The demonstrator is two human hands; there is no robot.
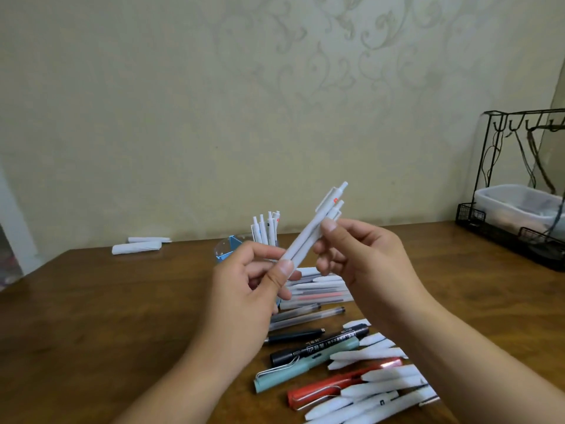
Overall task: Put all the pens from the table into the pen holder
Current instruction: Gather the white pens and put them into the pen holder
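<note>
Both hands hold a small bundle of white pens (318,221) up above the table, tilted with the clicker ends up and to the right. My left hand (260,280) pinches the lower end, and my right hand (351,249) grips the middle. Behind them stands the clear pen holder (229,249) with several white pens (265,229) upright in it. On the wooden table (107,316) lie several more pens: clear ones (308,316), a black marker (324,342), a mint pen (305,365), a red pen (330,387) and white ones (376,396).
Two white rolled items (137,246) lie at the table's far left edge by the wall. A black wire rack (519,191) with a clear plastic tub (519,206) stands at the far right.
</note>
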